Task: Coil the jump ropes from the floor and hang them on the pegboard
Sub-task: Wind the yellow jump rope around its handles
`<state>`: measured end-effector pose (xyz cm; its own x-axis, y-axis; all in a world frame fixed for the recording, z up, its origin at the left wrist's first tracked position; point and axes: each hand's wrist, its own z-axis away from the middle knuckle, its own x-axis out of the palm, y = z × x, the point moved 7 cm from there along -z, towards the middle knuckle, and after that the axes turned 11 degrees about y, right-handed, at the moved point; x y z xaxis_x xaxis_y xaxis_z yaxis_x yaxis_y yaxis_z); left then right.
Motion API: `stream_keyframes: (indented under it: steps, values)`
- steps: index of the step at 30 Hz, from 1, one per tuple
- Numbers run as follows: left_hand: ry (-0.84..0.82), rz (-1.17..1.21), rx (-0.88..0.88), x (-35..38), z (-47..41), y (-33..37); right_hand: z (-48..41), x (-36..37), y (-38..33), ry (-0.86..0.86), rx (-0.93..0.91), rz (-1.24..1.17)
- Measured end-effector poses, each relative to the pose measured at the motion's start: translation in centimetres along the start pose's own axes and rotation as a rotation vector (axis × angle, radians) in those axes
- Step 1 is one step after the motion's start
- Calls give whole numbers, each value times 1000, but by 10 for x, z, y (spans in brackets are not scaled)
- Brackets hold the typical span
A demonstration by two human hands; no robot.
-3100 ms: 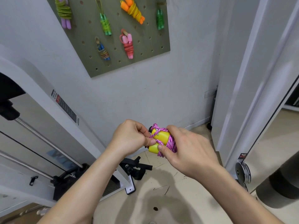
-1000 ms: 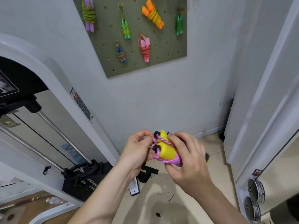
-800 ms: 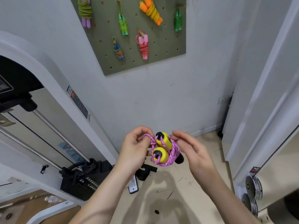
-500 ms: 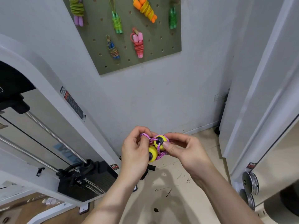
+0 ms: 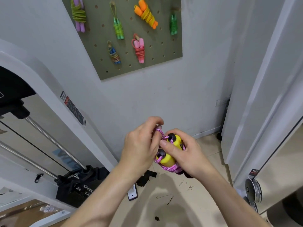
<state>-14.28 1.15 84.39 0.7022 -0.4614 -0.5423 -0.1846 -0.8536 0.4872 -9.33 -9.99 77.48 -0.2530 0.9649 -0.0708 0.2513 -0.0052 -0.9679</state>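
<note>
I hold a coiled jump rope [image 5: 167, 158] with two yellow handles and pink braided cord at chest height in front of the wall. My right hand [image 5: 183, 154] grips the bundle, thumb across the upper handle. My left hand [image 5: 141, 145] pinches a loop of the pink cord at the top of the bundle. The green pegboard [image 5: 164, 63] hangs on the wall above, with several coiled ropes on it, among them a pink one [image 5: 139, 49], an orange one [image 5: 146, 13] and a blue one [image 5: 114, 54].
A white cable machine frame [image 5: 54, 99] with steel rods and a black weight stack [image 5: 77, 185] fills the left. A white post [image 5: 255, 89] and weight plates [image 5: 253, 189] stand at the right. Beige tiled floor [image 5: 164, 210] lies below, with black straps [image 5: 146, 177] near the wall.
The bundle has turned in my hands and my right hand has closed round the handles again. My left hand has pulled a loop of cord up at the top. The view shifted slightly.
</note>
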Motion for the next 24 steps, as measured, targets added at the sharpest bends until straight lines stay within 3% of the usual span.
stream_keyframes:
  steps: [2,8,10,13,16,18,24]
  values:
    - [20,-127,196,-4,-8,15,-1,-7,-8,36,-58,22]
    - [132,-90,350,-21,-5,47,-8,-26,-32,47,-225,312]
    - [151,-97,328,-25,-10,48,-9,-24,-38,18,-280,338]
    - [118,-34,98,-25,-31,30,-17,-16,-46,-31,-366,425]
    - [-13,333,-356,-10,-47,3,-34,-10,-51,-40,-381,440]
    - [-100,553,-549,2,-58,-12,-50,-8,-55,-1,-381,449]
    - [-437,709,-628,28,-99,-70,-116,17,-45,-95,-209,168]
